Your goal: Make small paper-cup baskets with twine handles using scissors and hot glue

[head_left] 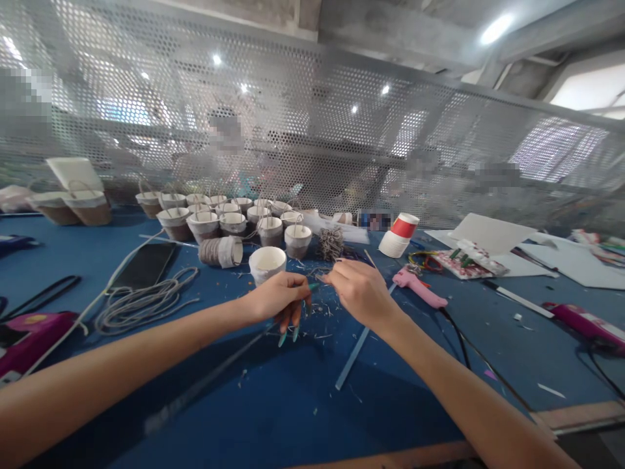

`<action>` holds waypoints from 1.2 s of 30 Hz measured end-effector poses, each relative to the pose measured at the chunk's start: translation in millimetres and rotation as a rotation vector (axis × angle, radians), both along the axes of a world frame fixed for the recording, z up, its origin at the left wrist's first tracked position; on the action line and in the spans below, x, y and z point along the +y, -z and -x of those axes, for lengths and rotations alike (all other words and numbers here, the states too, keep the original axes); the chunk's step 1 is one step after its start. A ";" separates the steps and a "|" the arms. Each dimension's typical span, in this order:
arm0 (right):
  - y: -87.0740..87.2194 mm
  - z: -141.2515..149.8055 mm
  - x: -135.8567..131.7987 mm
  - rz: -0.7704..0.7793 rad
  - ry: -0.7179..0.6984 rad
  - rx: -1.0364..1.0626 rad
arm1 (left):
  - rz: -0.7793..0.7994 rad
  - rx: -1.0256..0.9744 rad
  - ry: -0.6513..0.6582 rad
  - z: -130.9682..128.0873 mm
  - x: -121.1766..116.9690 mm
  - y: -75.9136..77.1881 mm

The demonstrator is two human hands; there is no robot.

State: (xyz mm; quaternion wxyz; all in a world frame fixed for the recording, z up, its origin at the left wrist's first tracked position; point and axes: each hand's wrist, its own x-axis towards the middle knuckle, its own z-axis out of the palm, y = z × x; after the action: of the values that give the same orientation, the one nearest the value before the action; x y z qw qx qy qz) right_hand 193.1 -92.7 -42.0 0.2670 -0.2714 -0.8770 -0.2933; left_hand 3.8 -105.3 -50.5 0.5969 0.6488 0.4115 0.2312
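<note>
Far left, a magenta device [39, 335] lies on the blue table [273, 417], a white cord crossing beside it. Next comes a dark flat slab [144, 266], with a loose coil of grey cord [151, 303] lying against its near end. Behind, wrapped cups with thin handles [234, 223] crowd up towards the perforated screen [293, 117], and one wrapped cup [215, 253] lies on its side.

Now the middle: a white cup [266, 260] stands upright just behind the left hand [288, 299], which partly blocks its base. That hand is half curled; whether it grips anything, I can't tell. A thin greyish strand [319, 271] runs by the fingertips of the right hand [359, 286], which are drawn close together; their grip isn't clear either. Beyond, a bundle of grey twine [331, 244]; scraps litter the space between the hands.

On the right, a translucent stick [352, 358] slants past the right wrist, a pink glue gun [420, 290] sits close by, stacked paper cups [404, 227] lean behind it, and white sheets [488, 231] spread further out.
</note>
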 end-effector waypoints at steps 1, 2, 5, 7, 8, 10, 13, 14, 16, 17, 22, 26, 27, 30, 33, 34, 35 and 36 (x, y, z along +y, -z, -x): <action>0.1 -0.1 0.0 -0.006 0.006 -0.002 | 0.005 -0.004 -0.001 -0.2 -0.3 -0.2; 0.2 -0.4 0.0 -0.008 0.008 -0.002 | 0.011 -0.005 -0.004 -0.6 -0.6 -0.4; 0.1 -1.6 0.4 -0.017 0.005 0.003 | 0.021 0.000 -0.015 -1.7 -1.4 -1.5; -0.6 -2.0 0.3 -0.038 0.004 0.006 | 0.020 0.001 -0.023 -2.2 -1.9 -2.3; -1.1 -1.9 0.1 -0.052 0.005 0.008 | 0.019 0.002 -0.027 -2.3 -2.0 -2.4; -2.0 -1.3 -0.6 -0.084 0.004 0.017 | 0.016 -0.006 -0.035 -2.1 -1.9 -1.9; -2.3 -0.2 -2.0 -0.119 0.005 0.025 | 0.019 -0.008 -0.041 -1.2 -0.7 0.9; -2.2 0.0 -2.6 -0.120 0.005 0.022 | 0.017 0.000 -0.047 -1.0 -0.2 2.1; -2.0 -0.1 -3.6 -0.102 0.007 0.000 | -0.004 0.029 -0.069 -0.7 0.6 3.9; -2.2 -0.3 -4.0 -0.085 0.008 -0.020 | -0.022 0.041 -0.080 -0.7 0.8 4.4; -4.9 -2.6 -3.8 0.048 0.017 -0.132 | -0.083 0.094 -0.113 -1.1 0.7 3.0; -2.8 -3.2 -1.2 0.111 -0.028 -0.192 | -0.072 0.131 -0.125 -2.3 -0.3 0.4; -1.4 -3.0 -0.6 0.113 -0.040 -0.201 | -0.065 0.133 -0.122 -2.7 -0.8 0.2; 3.1 -1.9 0.1 0.082 -0.032 -0.198 | -0.033 0.130 -0.088 -3.6 -2.0 1.4; 5.6 -0.7 -0.8 0.032 0.019 -0.165 | -0.006 0.111 -0.051 -3.4 -2.2 3.4; 5.8 -0.5 -1.2 0.022 0.028 -0.156 | 0.001 0.104 -0.049 -3.2 -2.1 3.7; 5.6 -0.4 -1.6 0.017 0.030 -0.150 | 0.008 0.096 -0.053 -3.0 -2.1 3.5; 5.3 -0.4 -2.0 0.013 0.027 -0.145 | 0.014 0.089 -0.059 -2.7 -2.3 3.1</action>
State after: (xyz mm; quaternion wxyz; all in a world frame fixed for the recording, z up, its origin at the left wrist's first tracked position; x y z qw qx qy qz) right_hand 193.6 -94.7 -47.4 0.1971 -0.2628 -0.8922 -0.3099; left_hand 6.6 -107.6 -53.6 0.5756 0.6416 0.4582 0.2169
